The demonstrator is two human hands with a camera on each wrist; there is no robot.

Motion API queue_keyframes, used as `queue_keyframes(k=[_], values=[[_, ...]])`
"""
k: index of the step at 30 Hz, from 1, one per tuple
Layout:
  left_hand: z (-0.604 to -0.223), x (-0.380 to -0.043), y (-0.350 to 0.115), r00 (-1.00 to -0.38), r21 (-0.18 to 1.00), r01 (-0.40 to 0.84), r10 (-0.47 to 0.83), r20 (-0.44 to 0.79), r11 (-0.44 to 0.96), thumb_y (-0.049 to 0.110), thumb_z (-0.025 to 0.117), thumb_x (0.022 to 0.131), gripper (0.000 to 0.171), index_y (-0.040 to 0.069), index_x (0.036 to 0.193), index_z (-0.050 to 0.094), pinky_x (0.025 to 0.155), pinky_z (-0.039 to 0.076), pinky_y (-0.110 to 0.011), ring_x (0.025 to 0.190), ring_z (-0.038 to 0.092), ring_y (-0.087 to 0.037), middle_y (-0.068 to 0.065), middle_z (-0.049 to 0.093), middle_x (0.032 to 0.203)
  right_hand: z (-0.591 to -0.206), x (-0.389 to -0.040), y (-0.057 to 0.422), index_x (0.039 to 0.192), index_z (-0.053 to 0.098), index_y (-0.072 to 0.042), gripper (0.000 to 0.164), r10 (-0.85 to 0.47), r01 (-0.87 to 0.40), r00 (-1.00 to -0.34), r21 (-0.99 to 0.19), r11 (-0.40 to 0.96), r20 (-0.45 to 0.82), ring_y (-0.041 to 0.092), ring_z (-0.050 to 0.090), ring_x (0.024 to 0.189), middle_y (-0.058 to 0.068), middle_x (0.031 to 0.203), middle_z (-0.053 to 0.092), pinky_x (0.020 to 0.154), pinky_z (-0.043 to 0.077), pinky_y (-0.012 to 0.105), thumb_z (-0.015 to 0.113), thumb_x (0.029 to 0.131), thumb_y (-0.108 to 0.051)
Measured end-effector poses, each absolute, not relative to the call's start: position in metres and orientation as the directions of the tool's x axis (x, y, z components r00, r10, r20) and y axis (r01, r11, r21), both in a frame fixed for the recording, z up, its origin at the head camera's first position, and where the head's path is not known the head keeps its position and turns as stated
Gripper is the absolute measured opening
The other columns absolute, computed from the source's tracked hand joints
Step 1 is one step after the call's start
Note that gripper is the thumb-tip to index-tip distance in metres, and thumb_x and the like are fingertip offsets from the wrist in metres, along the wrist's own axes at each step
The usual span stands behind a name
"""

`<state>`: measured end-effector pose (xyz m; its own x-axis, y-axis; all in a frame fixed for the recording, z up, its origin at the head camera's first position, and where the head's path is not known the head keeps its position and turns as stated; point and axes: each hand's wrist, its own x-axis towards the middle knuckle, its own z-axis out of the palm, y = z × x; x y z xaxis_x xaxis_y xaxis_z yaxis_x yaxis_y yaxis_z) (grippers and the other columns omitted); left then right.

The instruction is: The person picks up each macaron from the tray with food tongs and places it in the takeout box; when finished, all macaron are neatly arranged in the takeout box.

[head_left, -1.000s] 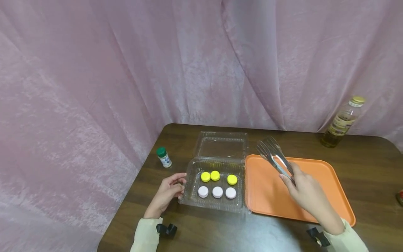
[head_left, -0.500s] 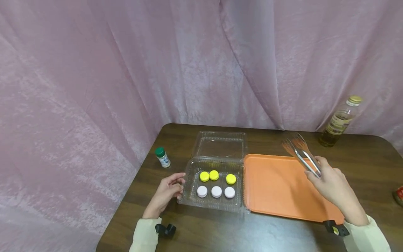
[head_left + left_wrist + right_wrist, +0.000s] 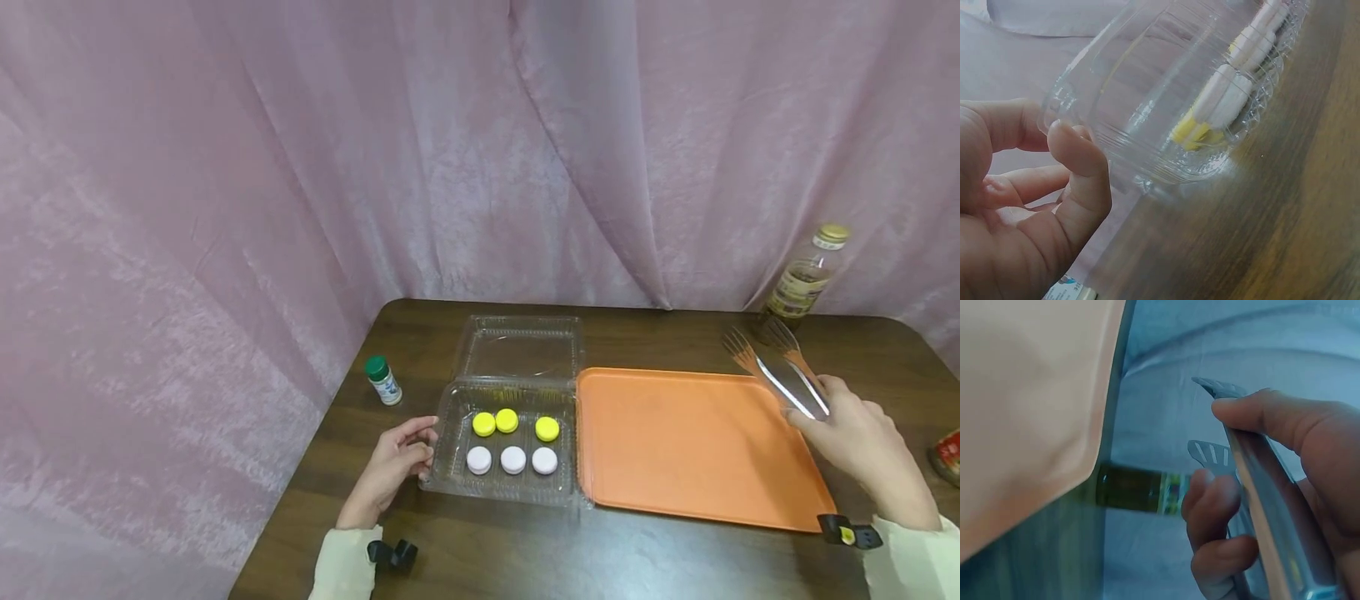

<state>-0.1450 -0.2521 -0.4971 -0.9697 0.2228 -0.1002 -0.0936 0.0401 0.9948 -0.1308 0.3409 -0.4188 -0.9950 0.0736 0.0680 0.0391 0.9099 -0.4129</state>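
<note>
My left hand (image 3: 387, 468) pinches the left rim of a clear plastic clamshell container (image 3: 498, 490), thumb and fingers right at its edge in the left wrist view. The container lies with its lid (image 3: 525, 354) folded back. Inside, a row of yellow round pieces (image 3: 507, 421) sits behind a row of white round pieces (image 3: 513, 460); they look like macarons. My right hand (image 3: 862, 437) grips metal serving tongs (image 3: 1260, 487), their slotted tips spread apart with nothing between them. The tongs stand over the back right corner of an orange tray (image 3: 690, 442), which bears nothing.
An oil bottle (image 3: 797, 292) stands at the back right, just behind the tong tips. A green-capped shaker (image 3: 384, 382) is left of the container. At the right edge sits a jar with a red label (image 3: 948, 457). A pink curtain (image 3: 480, 150) hangs behind the table (image 3: 525, 550).
My right hand has carried the tongs rightward, from above the tray's left part to its back right corner. The tong arms have spread wider. My left hand keeps its place at the container.
</note>
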Motion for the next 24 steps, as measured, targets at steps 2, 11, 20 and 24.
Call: queue_keyframes(k=[2, 11, 20, 24], values=[[-0.497, -0.145, -0.252, -0.971, 0.995, -0.094, 0.215, -0.099, 0.037, -0.011, 0.053, 0.09, 0.05, -0.012, 0.139, 0.048, 0.056, 0.048, -0.021, 0.072, 0.054, -0.013, -0.014, 0.055, 0.106, -0.419, -0.132, 0.347, 0.133, 0.031, 0.026, 0.081, 0.081, 0.06, -0.996, -0.402, 0.914, 0.036, 0.053, 0.058, 0.073, 0.043, 0.099, 0.056, 0.056, 0.047, 0.059, 0.063, 0.095, -0.037], [-0.497, -0.147, -0.255, -0.98, 0.996, -0.085, 0.182, -0.086, 0.012, -0.012, 0.052, 0.089, 0.05, -0.013, 0.139, 0.049, 0.056, 0.048, -0.02, 0.07, 0.054, -0.013, -0.013, 0.055, 0.105, -0.422, -0.14, 0.377, 0.123, 0.025, 0.035, 0.097, 0.09, 0.131, -0.988, -0.38, 0.916, -0.124, 0.051, 0.058, 0.066, 0.042, 0.085, 0.052, 0.055, 0.049, 0.055, 0.057, 0.097, -0.053], [-0.499, -0.145, -0.26, -0.977, 0.996, -0.085, 0.194, -0.087, 0.016, -0.011, 0.052, 0.089, 0.05, -0.014, 0.139, 0.047, 0.056, 0.047, -0.021, 0.07, 0.054, -0.013, -0.013, 0.055, 0.105, -0.435, -0.13, 0.396, 0.108, 0.019, 0.032, 0.095, 0.109, 0.219, -0.961, -0.46, 0.861, -0.253, 0.023, 0.044, 0.05, 0.013, 0.069, 0.035, 0.047, 0.043, 0.038, 0.05, 0.099, -0.057], [-0.499, -0.144, -0.261, -0.975, 0.996, -0.085, 0.202, -0.089, 0.033, -0.01, 0.053, 0.09, 0.05, -0.014, 0.139, 0.047, 0.057, 0.048, -0.021, 0.07, 0.055, -0.013, -0.012, 0.055, 0.105, -0.442, -0.125, 0.4, 0.108, 0.013, 0.033, 0.098, 0.117, 0.251, -0.948, -0.464, 0.85, -0.297, 0.017, 0.043, 0.043, 0.009, 0.06, 0.039, 0.046, 0.044, 0.037, 0.048, 0.099, -0.059]])
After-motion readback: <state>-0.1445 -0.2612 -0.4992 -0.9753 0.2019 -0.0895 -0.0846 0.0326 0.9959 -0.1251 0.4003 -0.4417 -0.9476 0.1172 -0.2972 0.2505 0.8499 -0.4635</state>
